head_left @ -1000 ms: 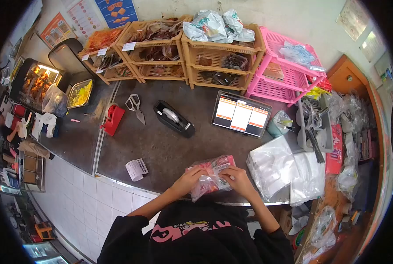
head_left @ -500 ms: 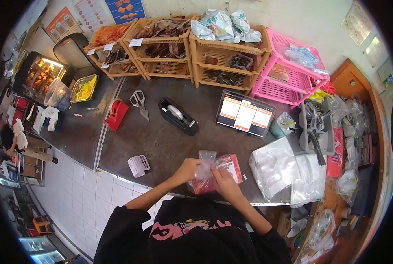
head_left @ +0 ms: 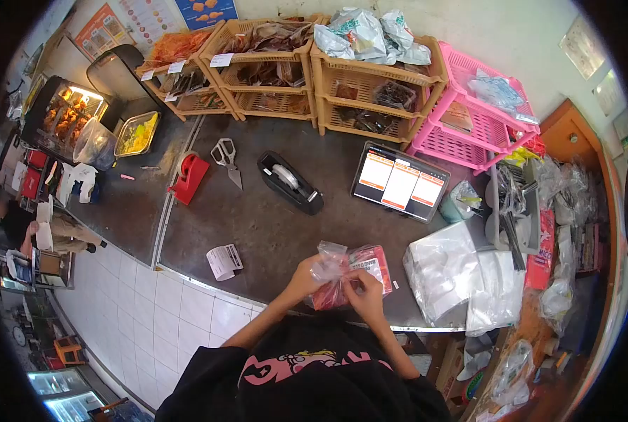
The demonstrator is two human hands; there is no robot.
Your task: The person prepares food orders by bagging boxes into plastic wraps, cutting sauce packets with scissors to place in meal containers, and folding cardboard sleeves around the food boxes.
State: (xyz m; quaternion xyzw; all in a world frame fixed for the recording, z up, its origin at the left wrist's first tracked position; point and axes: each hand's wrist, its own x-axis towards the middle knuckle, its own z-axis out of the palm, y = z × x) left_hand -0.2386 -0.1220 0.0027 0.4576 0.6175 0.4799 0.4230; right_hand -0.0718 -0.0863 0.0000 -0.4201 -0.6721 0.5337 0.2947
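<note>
A red package in a clear plastic bag (head_left: 371,261) lies at the table's front edge, with a white label facing up. My left hand (head_left: 305,280) is closed on the gathered plastic at the bag's left side, where a clear end sticks up. Close beside it, my right hand (head_left: 364,295) pinches the same gathered plastic over the package. The fingertips of both hands nearly meet, and the exact fold between them is hard to make out.
Behind are a black tape dispenser (head_left: 290,183), a red tape dispenser (head_left: 188,178), scissors (head_left: 227,162) and a tablet (head_left: 400,181). A curled paper slip (head_left: 224,262) lies left, clear bags (head_left: 442,271) right. Tiered racks (head_left: 378,98) line the wall. Another person (head_left: 18,218) stands far left.
The plastic has been gathered upright between my hands, and the package's white label has come into view. My hands stay close together on it. The camera view has shifted slightly.
</note>
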